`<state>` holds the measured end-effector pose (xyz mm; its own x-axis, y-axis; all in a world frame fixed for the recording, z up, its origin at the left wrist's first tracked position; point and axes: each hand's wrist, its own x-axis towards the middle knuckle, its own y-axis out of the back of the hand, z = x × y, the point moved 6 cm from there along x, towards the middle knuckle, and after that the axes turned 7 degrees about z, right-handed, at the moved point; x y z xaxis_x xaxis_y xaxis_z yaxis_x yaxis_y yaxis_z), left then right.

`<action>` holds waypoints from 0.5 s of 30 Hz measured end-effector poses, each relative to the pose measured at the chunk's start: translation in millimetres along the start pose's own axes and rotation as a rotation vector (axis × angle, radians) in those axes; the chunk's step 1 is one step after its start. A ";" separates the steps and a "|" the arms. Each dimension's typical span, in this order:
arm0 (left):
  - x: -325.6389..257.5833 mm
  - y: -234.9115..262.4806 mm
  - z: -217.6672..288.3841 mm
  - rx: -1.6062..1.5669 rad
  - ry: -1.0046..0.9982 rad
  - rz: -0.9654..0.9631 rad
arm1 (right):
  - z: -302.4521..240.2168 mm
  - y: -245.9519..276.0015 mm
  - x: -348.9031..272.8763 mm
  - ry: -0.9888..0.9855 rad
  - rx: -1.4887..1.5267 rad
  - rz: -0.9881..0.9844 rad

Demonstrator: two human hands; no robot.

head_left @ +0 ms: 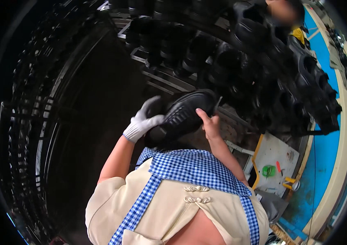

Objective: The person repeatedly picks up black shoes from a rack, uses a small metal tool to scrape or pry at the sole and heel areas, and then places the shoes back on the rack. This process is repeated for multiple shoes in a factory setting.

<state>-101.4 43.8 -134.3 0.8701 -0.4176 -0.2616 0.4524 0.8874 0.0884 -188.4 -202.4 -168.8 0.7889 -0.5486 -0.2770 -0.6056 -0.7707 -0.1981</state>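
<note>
A black lace-up shoe is held between my two hands in front of my apron, its toe pointing up and to the right. My left hand, in a white knit glove, grips the shoe's left side near the opening. Bare, my right hand holds the toe end, with its thumb laid on the upper. A thin pale sliver juts out beside the toe; I cannot make out what it is. The shoe hides part of the fingers of both hands.
Black shoes crowd metal racks ahead. Another dark rack lines the left. To the right are a blue surface with a pale edge and a white board bearing a green container. Another person is at the upper right.
</note>
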 end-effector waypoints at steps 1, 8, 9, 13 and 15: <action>-10.3 12.5 -15.0 0.070 0.074 -0.035 | 8.3 7.9 6.1 -0.059 -0.073 0.073; -41.5 46.1 -123.8 -0.597 0.439 0.107 | 76.5 -50.0 44.5 -0.194 -0.295 -0.161; -38.5 53.0 -130.5 -0.756 0.492 0.100 | 82.2 -59.0 46.4 -0.201 -0.274 -0.211; -20.9 111.7 -196.3 -0.813 0.557 0.357 | 88.4 -94.4 43.4 -0.210 -0.205 -0.402; 8.3 143.5 -210.1 -0.751 0.496 0.487 | 94.9 -97.8 41.3 -0.244 -0.254 -0.377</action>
<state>-70.3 208.7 -325.8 0.6705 -0.0026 -0.7419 -0.3161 0.9037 -0.2888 -106.6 -118.9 -250.1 0.8818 -0.1490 -0.4475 -0.2149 -0.9715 -0.1000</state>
